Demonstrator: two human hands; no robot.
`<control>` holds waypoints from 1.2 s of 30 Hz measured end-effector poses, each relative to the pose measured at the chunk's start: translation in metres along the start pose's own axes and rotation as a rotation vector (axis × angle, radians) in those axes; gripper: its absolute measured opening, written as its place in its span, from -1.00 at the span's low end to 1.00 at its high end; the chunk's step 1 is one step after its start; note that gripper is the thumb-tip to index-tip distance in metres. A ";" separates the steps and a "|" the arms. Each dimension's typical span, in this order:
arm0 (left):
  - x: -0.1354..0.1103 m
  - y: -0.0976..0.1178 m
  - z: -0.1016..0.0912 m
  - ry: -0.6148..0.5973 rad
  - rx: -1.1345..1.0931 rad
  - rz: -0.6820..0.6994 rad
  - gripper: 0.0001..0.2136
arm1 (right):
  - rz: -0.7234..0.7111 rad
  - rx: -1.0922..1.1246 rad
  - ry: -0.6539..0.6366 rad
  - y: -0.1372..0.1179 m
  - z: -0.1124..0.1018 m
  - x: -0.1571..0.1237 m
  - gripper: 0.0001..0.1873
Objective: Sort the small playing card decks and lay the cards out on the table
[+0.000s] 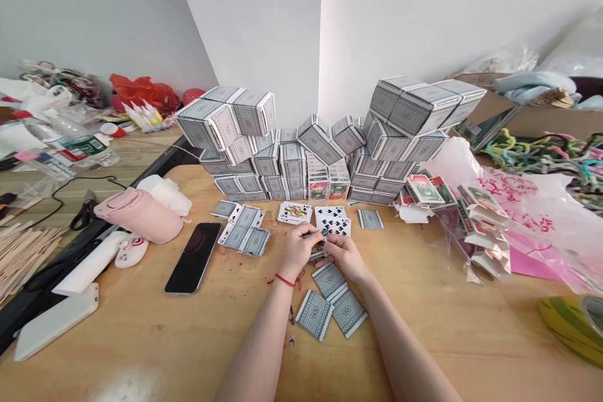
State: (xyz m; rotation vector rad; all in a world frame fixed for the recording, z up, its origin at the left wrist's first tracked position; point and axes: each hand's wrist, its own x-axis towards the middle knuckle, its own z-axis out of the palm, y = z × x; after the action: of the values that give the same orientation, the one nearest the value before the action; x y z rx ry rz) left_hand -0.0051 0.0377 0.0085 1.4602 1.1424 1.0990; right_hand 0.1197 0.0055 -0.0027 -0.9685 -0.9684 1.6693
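My left hand point(300, 248) and my right hand point(347, 255) meet over the middle of the table, fingers closed together on a playing card point(316, 251) that they largely cover. A small dark patch shows at the fingertips. Just beyond them, several face-up cards point(333, 224) lie, with a picture card point(294, 213) to their left. Below my hands are three patterned cards with folded edges point(315, 314), backs up. Another folded card point(370, 219) rests to the right. Further left sits a loose pile of cards point(245, 232).
A built structure of card blocks point(287, 163) stands at the back, with tall stacks on both sides. Left are a black phone point(193, 259) and a pink cup-like object point(141, 213). Opened card boxes point(485, 232), plastic wrap and yellow-green tape point(565, 326) lie right.
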 end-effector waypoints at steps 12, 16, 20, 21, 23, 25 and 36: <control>-0.001 0.003 -0.002 -0.016 0.028 0.020 -0.86 | 0.033 0.026 -0.076 0.000 -0.001 0.001 -0.67; -0.001 0.002 -0.001 -0.013 0.048 0.027 -0.86 | 0.000 -0.032 -0.071 0.003 -0.003 0.002 -0.62; -0.002 0.002 -0.001 -0.008 0.073 0.039 -0.86 | -0.023 -0.077 -0.050 0.003 -0.001 0.001 -0.65; -0.002 0.001 -0.001 -0.007 0.078 0.044 -0.85 | -0.032 -0.084 -0.043 0.002 0.000 0.000 -0.67; -0.002 0.001 0.000 -0.002 0.082 0.058 -0.85 | -0.057 -0.097 -0.033 0.000 0.002 -0.001 -0.71; -0.003 0.001 0.000 0.011 0.081 0.078 -0.85 | -0.083 -0.106 -0.025 -0.001 0.004 -0.002 -0.75; 0.000 0.000 0.003 0.067 0.020 0.094 -0.86 | -0.089 -0.189 0.144 0.011 0.001 0.006 -0.80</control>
State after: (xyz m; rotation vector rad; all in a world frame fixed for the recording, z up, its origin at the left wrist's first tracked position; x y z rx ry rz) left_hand -0.0021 0.0369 0.0078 1.5156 1.1432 1.2126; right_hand 0.1139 0.0082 -0.0138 -1.1378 -1.0699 1.4322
